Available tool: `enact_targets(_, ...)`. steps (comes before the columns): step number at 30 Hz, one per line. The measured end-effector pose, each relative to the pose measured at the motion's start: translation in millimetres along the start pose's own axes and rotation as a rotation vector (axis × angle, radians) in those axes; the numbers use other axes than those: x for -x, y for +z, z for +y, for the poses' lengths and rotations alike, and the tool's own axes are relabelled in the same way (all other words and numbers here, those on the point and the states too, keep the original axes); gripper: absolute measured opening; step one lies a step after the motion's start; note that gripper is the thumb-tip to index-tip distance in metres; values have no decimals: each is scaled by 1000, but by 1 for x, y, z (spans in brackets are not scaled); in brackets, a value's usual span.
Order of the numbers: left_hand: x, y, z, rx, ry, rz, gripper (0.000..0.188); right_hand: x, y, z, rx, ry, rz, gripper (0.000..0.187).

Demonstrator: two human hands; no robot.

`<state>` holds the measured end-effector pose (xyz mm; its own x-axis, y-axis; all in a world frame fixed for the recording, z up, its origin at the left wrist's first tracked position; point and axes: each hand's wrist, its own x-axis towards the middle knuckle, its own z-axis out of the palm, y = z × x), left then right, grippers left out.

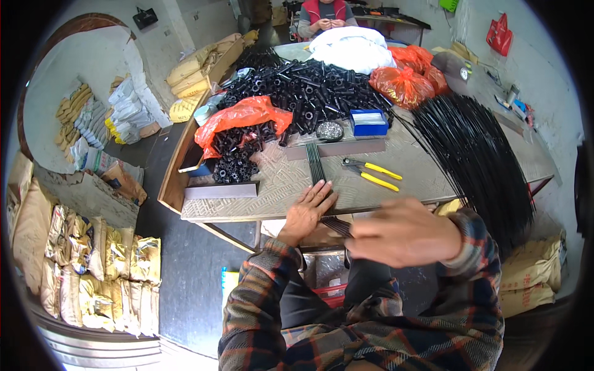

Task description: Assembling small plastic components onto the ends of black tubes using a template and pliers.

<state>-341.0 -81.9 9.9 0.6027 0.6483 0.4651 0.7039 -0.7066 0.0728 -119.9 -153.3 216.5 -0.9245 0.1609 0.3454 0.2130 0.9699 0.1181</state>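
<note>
A row of thin black rods (317, 166) lies side by side on the table, its near end reaching over the front edge. My left hand (305, 211) rests flat across them with its fingers stretched out. Over the near end of the rods, my right hand (405, 232) is blurred by motion with its fingers curled; whether it holds anything is not visible. Yellow-handled pliers (378, 175) lie to the right of the rods. At their far end are a grey metal strip (359, 147), a round dish of small shiny pieces (330, 130) and a blue box (369, 122).
Black plastic fittings (291, 89) are heaped at the back, beside an orange-red bag (244, 117). A large sheaf of black rods (476, 161) hangs over the right edge. Another metal strip (221, 190) lies front left. Across the table is another person (326, 18). Stacked sacks (99, 272) stand left.
</note>
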Motion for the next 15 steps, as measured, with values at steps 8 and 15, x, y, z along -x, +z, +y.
enact_targets(8, 22, -69, 92, 433, -76, 370, 32, 190, -101, -42, -89, -469, 914, 24)
enact_targets(15, 0, -157, -24, -175, 132, -37, 51, 164, 65, -41, -780, 620, -59, 35)
